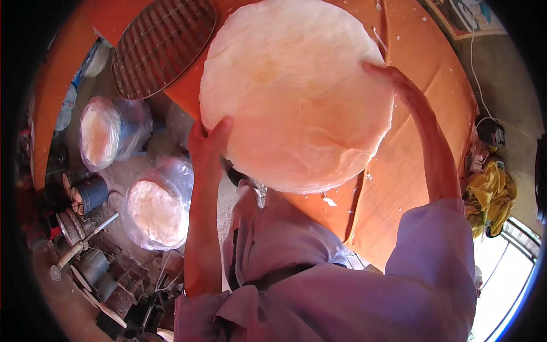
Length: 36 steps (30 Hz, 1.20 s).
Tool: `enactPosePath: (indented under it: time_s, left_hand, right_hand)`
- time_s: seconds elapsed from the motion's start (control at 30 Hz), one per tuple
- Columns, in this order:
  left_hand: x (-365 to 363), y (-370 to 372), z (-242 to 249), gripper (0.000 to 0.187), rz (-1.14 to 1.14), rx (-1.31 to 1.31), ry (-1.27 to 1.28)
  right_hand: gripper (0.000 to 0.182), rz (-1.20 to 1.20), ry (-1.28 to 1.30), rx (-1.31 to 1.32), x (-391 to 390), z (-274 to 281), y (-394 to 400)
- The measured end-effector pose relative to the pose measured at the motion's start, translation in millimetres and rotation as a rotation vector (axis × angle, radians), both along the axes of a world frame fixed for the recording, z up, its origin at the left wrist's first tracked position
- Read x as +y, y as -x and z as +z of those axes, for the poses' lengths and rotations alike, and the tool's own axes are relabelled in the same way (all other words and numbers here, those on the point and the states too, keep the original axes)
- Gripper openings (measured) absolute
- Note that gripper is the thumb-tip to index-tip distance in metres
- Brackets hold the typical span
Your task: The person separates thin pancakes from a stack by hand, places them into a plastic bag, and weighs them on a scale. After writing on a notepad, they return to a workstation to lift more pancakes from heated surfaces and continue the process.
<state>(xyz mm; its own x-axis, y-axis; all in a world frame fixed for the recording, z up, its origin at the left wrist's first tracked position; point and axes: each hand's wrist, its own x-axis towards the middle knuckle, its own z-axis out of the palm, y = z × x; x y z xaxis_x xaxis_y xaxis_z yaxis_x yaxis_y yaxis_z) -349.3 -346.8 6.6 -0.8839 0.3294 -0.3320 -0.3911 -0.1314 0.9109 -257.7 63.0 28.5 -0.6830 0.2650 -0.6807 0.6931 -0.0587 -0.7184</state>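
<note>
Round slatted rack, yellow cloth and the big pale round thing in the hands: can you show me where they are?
Round slatted rack: (165,47), head view, middle of its slats.
Yellow cloth: (490,194), head view, its crumpled middle.
Big pale round slab: (296,94), head view, its broad top face.

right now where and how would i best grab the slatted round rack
Probably by its near-left rim, coming from the person's left: there the rack seems to jut past the table, leaving room for fingers underneath, thumb on top. The left hand is nearer, but holds the pale round slab.
</note>
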Motion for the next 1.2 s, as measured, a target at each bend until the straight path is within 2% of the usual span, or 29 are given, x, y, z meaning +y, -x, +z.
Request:
enactPosePath:
  time_s: [0.07,0.27,0.37,0.47,0.57,0.67,0.77,0.83,0.97,1.03,1.07,1.17,1.2]
  left_hand:
    - [-1.4,-0.6,-1.9,0.046,0.003,-0.002,-0.009]
    - [-3.6,-0.4,-8.8,0.041,0.002,0.022,0.0]
    - [0.2,-4.8,-2.6,0.041,0.024,0.019,-0.033]
    - [0.8,-6.3,-3.2,0.044,0.06,-0.005,-0.038]
    - [0.7,-10.5,-4.3,0.043,0.107,-0.01,-0.032]
    - [4.0,-12.4,-4.2,0.041,0.132,-0.031,-0.043]
    - [3.7,-14.4,-1.8,0.041,0.15,-0.015,-0.011]
    - [2.9,-26.3,10.3,0.039,0.151,0.003,0.024]
    - [-7.6,-49.2,6.3,0.048,0.177,-0.141,0.098]
    - [-11.4,-52.4,5.8,0.052,0.124,-0.155,0.124]
    - [-13.0,-50.5,5.1,0.053,0.129,-0.159,0.054]
    - [-15.3,-43.9,5.4,0.054,0.13,-0.222,-0.186]
    - [-18.0,-40.8,12.1,0.055,0.127,-0.27,-0.285]
  right_hand:
    - [0.071,0.106,-0.08,0.004,-5.0,16.3,2.4]
    - [0.072,-0.012,0.137,0.19,12.7,-17.0,-0.5]
    - [0.074,0.014,0.257,0.146,14.1,-8.5,4.1]
    - [0.056,-0.07,0.26,0.172,5.6,-9.2,5.6]
    - [0.059,-0.087,0.347,0.23,14.6,-24.0,3.9]
    - [0.062,-0.057,0.289,0.151,10.7,-12.3,5.5]
    - [0.057,-0.133,0.26,0.194,6.0,-12.3,0.4]
    - [0.056,-0.145,0.341,0.203,5.4,-14.3,-4.3]
    - [0.054,-0.129,0.398,0.161,11.6,-21.7,-3.1]
    - [0.056,-0.092,0.312,0.333,-0.8,-14.4,1.7]
    - [0.057,-0.075,0.271,0.414,-9.4,-11.1,-1.7]
    - [0.055,-0.075,0.507,0.277,-10.3,-4.8,-40.5]
    - [0.053,-0.153,0.319,0.26,-25.1,-4.7,-67.1]
